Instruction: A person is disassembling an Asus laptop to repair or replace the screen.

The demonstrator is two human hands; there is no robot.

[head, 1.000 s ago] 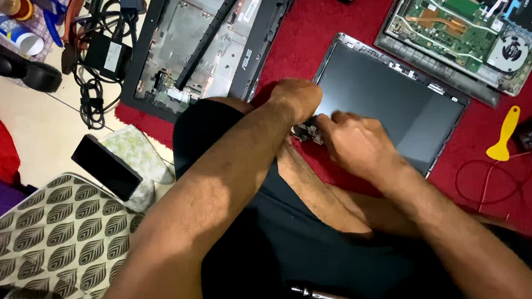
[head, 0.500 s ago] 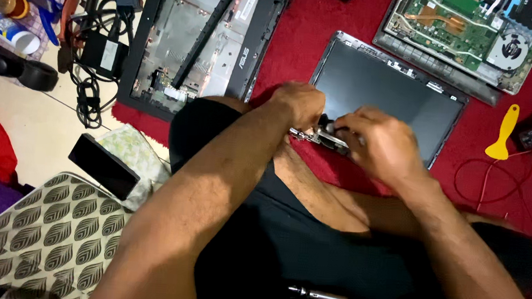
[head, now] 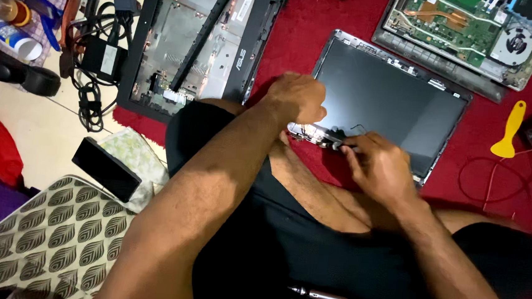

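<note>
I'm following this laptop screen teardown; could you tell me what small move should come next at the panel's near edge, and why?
Probably keep the left hand pressing the screen panel steady while the right hand works the small metal part at the hinge corner. Both hands meet there, and the panel lies loose on the red cloth; what the fingers pinch is too small to tell.

Red carpet point(head: 325, 22) over pale tiled floor point(head: 36, 133), leaf-patterned cushion point(head: 54, 234) at left.
</note>
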